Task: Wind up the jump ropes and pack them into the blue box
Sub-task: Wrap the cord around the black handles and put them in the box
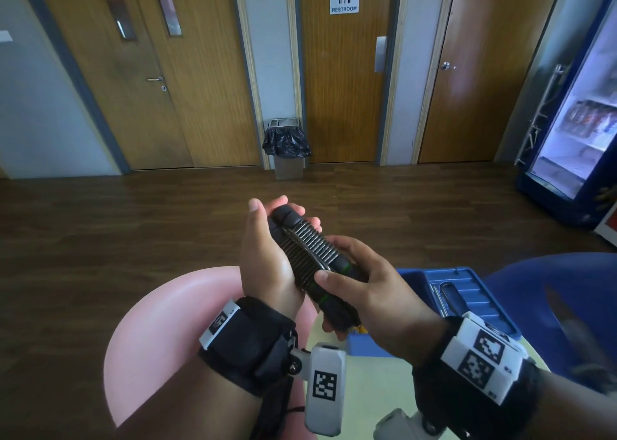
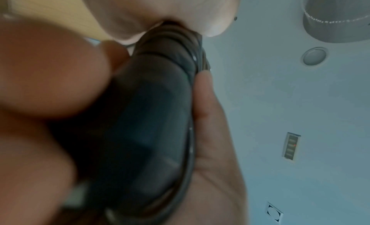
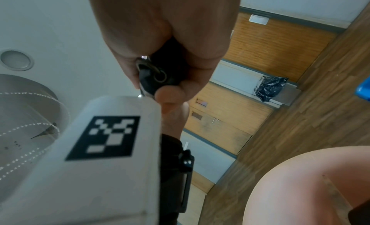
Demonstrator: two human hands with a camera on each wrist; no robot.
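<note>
A jump rope [image 1: 310,256] is bundled up: two black handles with green rings lie side by side, and the dark cord is wound tightly round them. My left hand [image 1: 277,236] cradles the far end, fingers curled under and round it. The near end is gripped by my right hand [image 1: 347,276], thumb on top. In the left wrist view the rope [image 2: 152,117] fills the middle, blurred. The handle end [image 3: 160,76] shows between my right fingers in the right wrist view. The blue box [image 1: 480,292] lies open just right of my hands.
A pale yellow table [image 1: 377,389] is under my wrists. A pink round stool [image 1: 173,312] stands at the left and a blue chair [image 1: 574,282] at the right. Dark wooden floor, a lined bin [image 1: 287,145] and doors lie ahead; a drinks fridge [image 1: 581,132] stands far right.
</note>
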